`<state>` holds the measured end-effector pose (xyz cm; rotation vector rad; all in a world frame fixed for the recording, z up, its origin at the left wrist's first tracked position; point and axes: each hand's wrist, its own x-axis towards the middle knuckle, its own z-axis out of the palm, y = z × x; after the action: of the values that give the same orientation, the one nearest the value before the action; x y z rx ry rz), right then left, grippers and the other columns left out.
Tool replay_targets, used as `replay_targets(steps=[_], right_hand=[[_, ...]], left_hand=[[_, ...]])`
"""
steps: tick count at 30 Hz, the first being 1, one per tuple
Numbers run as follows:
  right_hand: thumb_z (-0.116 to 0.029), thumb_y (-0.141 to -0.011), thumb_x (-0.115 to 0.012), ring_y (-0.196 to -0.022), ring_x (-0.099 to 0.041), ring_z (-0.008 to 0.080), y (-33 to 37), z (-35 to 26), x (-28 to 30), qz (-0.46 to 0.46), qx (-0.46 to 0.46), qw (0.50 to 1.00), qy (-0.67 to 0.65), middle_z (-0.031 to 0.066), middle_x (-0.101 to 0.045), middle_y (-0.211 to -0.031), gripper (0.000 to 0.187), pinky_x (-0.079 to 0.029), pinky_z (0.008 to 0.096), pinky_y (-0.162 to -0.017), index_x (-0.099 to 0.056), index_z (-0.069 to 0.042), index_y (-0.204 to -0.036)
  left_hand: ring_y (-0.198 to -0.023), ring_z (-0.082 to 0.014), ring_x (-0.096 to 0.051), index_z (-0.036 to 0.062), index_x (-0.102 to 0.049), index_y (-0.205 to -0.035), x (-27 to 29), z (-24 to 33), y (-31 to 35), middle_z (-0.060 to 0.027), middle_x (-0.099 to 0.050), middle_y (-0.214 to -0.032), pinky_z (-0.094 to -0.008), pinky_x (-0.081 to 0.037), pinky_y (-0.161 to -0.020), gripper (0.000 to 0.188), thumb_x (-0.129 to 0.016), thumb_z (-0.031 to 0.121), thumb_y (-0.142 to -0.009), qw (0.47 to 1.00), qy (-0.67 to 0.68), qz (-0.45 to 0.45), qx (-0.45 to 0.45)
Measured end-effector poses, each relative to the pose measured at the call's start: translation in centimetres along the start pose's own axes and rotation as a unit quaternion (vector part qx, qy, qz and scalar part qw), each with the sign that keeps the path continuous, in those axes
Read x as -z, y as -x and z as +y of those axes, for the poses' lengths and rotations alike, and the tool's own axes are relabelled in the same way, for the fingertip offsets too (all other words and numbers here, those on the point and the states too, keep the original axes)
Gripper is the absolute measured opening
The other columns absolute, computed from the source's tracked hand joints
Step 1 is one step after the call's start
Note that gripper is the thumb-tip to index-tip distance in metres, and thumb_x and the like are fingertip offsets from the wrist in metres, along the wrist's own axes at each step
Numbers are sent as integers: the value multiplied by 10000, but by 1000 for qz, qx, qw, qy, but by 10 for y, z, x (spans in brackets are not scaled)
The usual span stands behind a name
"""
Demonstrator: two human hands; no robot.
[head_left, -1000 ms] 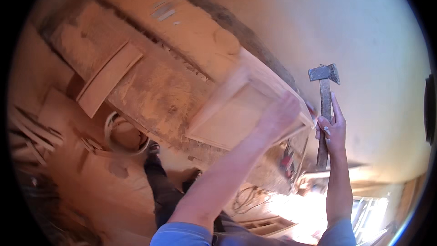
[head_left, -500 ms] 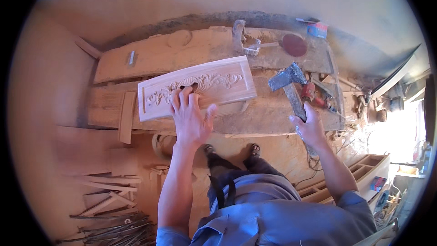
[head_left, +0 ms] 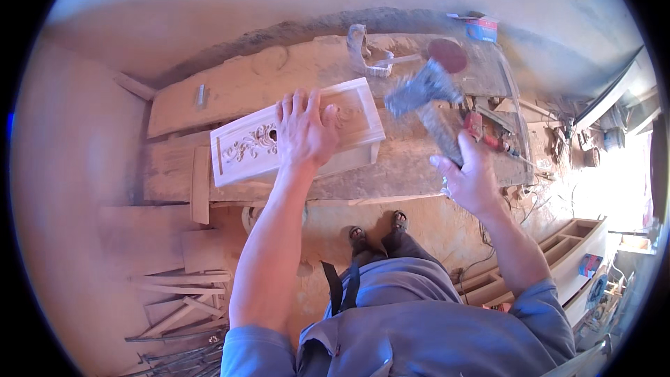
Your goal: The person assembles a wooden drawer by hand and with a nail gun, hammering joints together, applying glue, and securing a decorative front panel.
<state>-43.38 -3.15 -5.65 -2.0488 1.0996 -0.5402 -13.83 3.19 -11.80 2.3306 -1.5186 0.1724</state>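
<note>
A pale wooden drawer (head_left: 241, 161) lies on the workbench with its carved front facing up. A dark hole shows in the middle of the scrollwork. My left hand (head_left: 307, 129) rests on the front just right of that hole, fingers stretched out and covering part of the carving. To the right of the drawer, my right hand (head_left: 473, 176) is wrapped round the wooden handle of a hatchet (head_left: 422, 87). Its heavy grey head is raised above the bench, smeared by motion, with the flared side to the right.
The dusty plank workbench (head_left: 174, 108) runs along the wall. On it are a reddish-brown sanding disc (head_left: 447, 55), a curved wooden piece (head_left: 357, 49), a red power tool (head_left: 481, 132) and a blue-red box (head_left: 481, 29). Wood offcuts (head_left: 185, 290) lie at lower left; a compartmented wooden frame (head_left: 558, 248) stands right.
My left hand has slid right across the drawer front, leaving the central hole uncovered. My right hand has brought the hatchet head slightly up and to the left.
</note>
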Motion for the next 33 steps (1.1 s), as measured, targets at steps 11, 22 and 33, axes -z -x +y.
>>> replay_targets(steps=[11, 22, 33], right_hand=[[-222, -958, -634, -787, -682, 472, -35, -17, -16, -153, 57, 938, 305, 260, -679, -804, 332, -514, 567, -732, -446, 5, -1113], [-200, -957, -618, -815, -692, 461, -21, -14, -47, -177, 43, 924, 338, 263, -696, -847, 367, -517, 572, -744, -432, 17, -1187], [-174, -924, -667, -749, -688, 444, -2, -84, -68, -155, 104, 957, 220, 238, -682, -801, 335, -519, 553, -661, -453, 8, -1107]], left_hand=[[-1334, -450, -422, -12, -534, -1375, -7, 0, 11, -215, -565, -1338, -564, -302, -1122, 467, -550, 277, -1009, 993, -16, 115, -11], [-1321, -515, -422, -22, -464, -1415, 0, -19, 12, -272, -559, -1326, -583, -315, -1130, 496, -540, 238, -999, 990, 78, 118, 20], [-1400, -495, -332, -6, -417, -1469, 25, -84, 35, -239, -508, -1398, -582, -237, -1167, 557, -573, 218, -984, 985, 24, 142, 90]])
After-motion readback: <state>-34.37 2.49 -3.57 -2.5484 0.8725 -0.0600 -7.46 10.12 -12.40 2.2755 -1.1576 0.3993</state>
